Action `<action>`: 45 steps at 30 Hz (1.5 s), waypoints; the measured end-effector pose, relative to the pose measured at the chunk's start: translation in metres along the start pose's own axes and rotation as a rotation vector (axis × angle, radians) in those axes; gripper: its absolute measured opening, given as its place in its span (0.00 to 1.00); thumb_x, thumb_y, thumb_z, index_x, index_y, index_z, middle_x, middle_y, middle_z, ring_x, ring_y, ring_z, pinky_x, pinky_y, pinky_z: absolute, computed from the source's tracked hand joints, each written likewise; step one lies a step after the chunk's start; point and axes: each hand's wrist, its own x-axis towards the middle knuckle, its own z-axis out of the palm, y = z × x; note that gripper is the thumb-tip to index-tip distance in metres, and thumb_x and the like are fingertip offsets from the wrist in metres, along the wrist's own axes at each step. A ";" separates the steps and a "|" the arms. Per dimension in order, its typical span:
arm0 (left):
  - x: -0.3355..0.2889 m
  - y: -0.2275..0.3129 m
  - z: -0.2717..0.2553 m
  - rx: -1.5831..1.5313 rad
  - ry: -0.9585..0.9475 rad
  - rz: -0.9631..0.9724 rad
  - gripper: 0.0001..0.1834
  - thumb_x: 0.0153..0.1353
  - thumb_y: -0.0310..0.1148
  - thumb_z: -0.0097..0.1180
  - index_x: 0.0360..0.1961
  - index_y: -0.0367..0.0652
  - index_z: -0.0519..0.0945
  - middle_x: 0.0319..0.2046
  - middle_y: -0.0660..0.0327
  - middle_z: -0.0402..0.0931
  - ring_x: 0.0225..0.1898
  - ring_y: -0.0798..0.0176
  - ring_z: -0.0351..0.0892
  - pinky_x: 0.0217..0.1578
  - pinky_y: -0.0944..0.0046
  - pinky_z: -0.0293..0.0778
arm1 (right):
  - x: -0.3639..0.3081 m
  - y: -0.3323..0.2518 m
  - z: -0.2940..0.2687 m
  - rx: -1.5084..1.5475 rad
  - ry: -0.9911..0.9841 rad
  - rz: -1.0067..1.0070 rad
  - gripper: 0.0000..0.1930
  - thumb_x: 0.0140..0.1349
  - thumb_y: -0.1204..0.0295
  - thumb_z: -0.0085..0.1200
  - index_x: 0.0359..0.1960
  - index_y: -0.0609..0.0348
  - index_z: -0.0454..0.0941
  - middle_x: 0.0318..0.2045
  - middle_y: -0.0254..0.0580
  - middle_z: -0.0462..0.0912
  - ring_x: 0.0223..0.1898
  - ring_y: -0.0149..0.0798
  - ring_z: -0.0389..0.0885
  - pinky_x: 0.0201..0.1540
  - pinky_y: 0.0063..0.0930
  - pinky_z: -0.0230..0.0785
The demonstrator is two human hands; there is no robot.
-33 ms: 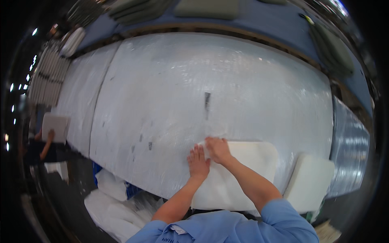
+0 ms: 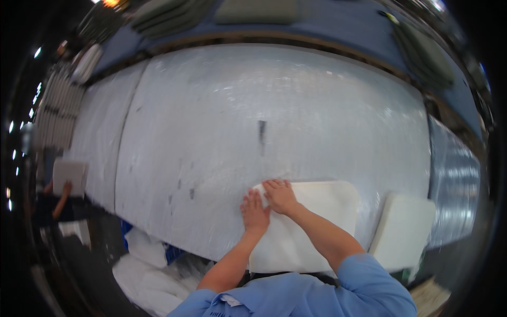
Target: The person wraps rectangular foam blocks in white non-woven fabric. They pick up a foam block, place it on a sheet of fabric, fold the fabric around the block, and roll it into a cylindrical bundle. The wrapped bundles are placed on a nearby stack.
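A white rectangular cloth pad (image 2: 311,222) lies flat on the wide white table (image 2: 274,105) at its near edge. My left hand (image 2: 255,212) rests palm down on the pad's left edge. My right hand (image 2: 280,195) lies flat on the pad's far left corner, just beside the left hand. Neither hand grips anything, and the fingers are stretched out on the fabric. My blue sleeves come in from the lower edge.
A second white pad (image 2: 402,232) lies to the right at the table's edge. A short dark mark (image 2: 261,132) is on the table's middle. White fabric (image 2: 142,264) is heaped below the table on the left. Another person's hand (image 2: 66,187) holds a white piece at far left. Grey-green pads (image 2: 259,10) lie at the back.
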 end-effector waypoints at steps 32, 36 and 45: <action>0.044 0.033 -0.016 0.138 0.175 0.201 0.33 0.71 0.49 0.44 0.75 0.52 0.66 0.72 0.47 0.60 0.73 0.34 0.55 0.71 0.28 0.44 | -0.113 0.124 -0.107 -0.375 0.222 0.388 0.28 0.70 0.51 0.48 0.66 0.50 0.74 0.66 0.47 0.72 0.67 0.57 0.65 0.70 0.67 0.48; 0.036 0.035 -0.021 0.100 0.196 0.212 0.34 0.73 0.51 0.42 0.77 0.53 0.60 0.77 0.48 0.52 0.77 0.34 0.45 0.73 0.27 0.38 | -0.115 0.118 -0.116 -0.328 0.167 0.440 0.31 0.70 0.51 0.50 0.71 0.48 0.68 0.72 0.48 0.65 0.73 0.60 0.58 0.72 0.70 0.43; -0.014 0.027 -0.018 0.132 0.188 0.278 0.36 0.75 0.53 0.41 0.80 0.60 0.52 0.81 0.52 0.39 0.80 0.39 0.36 0.75 0.29 0.32 | -0.219 0.044 -0.083 -0.276 0.307 0.302 0.41 0.62 0.53 0.62 0.76 0.47 0.61 0.77 0.52 0.55 0.78 0.64 0.48 0.71 0.75 0.38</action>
